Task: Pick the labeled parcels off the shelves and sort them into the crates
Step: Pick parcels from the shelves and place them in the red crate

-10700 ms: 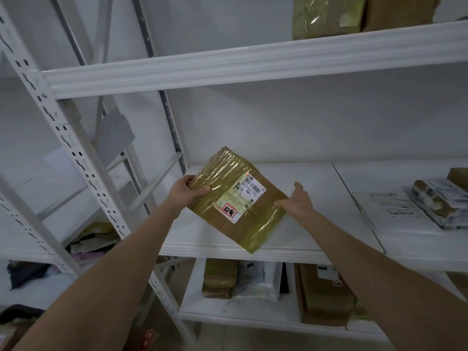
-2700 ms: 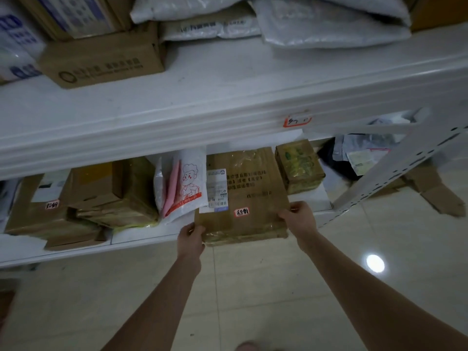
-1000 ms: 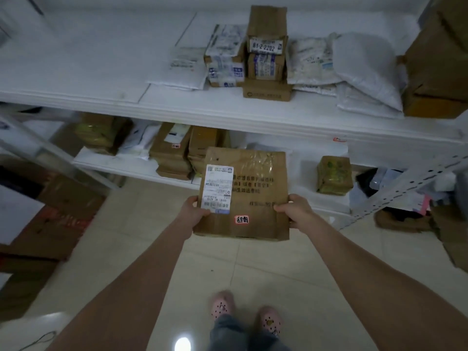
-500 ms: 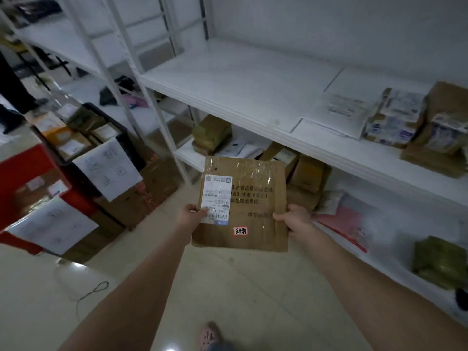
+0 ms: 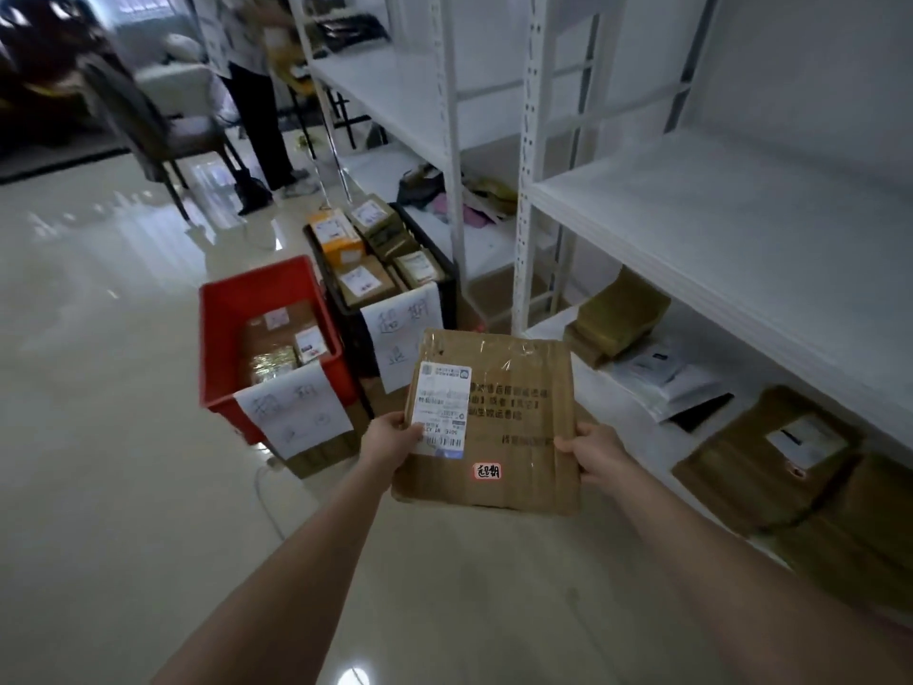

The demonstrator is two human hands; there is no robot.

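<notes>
We face white shelving [image 5: 741,229] on our right. Ahead on the floor [image 5: 123,388] a red crate [image 5: 222,348] and a black crate [image 5: 447,269] stand side by side, each hung with a handwritten paper sign and holding parcels. Half a second ago they sat far left; now they lie ahead, so the drop seems close. A flat cardboard parcel [image 5: 514,437] is in the air short of the crates. Our left hand [image 5: 390,440] pinches its labelled left edge, and our right hand [image 5: 593,454] grips the right edge. A small red-edged sticker [image 5: 487,471] marks its front.

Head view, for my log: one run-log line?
carrying; cardboard parcel in left hand and right hand; red crate, black crate ahead
</notes>
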